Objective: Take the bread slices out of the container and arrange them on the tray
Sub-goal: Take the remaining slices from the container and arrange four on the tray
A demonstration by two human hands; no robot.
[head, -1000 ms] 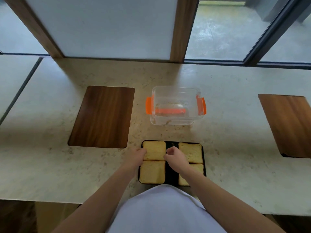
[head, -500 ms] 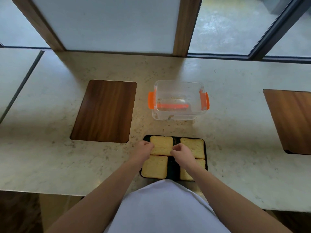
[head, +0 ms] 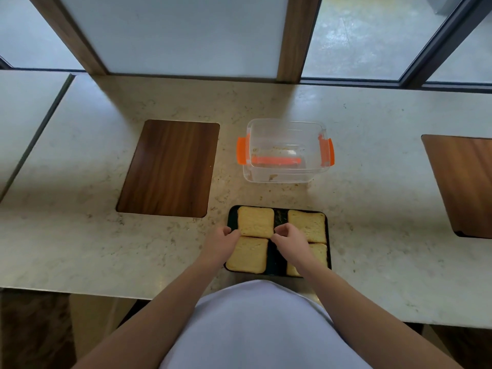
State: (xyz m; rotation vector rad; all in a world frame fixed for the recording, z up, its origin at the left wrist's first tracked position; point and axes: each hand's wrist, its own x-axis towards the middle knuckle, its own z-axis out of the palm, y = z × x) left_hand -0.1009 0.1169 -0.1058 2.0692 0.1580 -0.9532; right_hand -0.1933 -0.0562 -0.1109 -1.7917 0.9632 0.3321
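A black tray sits at the counter's near edge with several bread slices on it, laid in two columns. The far-left slice is pinched at its near corners by both hands: my left hand at the left corner, my right hand at the right corner. The near-left slice and far-right slice lie flat. My right wrist covers part of the near-right slice. Beyond the tray stands a clear plastic container with orange clips, holding only crumbs.
A dark wooden board is set into the marble counter left of the container, and another lies at the right edge. Windows and wooden posts run along the back. A narrow gap splits the counter at far left.
Both hands have stayed at the near corners of the far-left slice, which has shifted slightly on the tray. The camera view has tilted a little.
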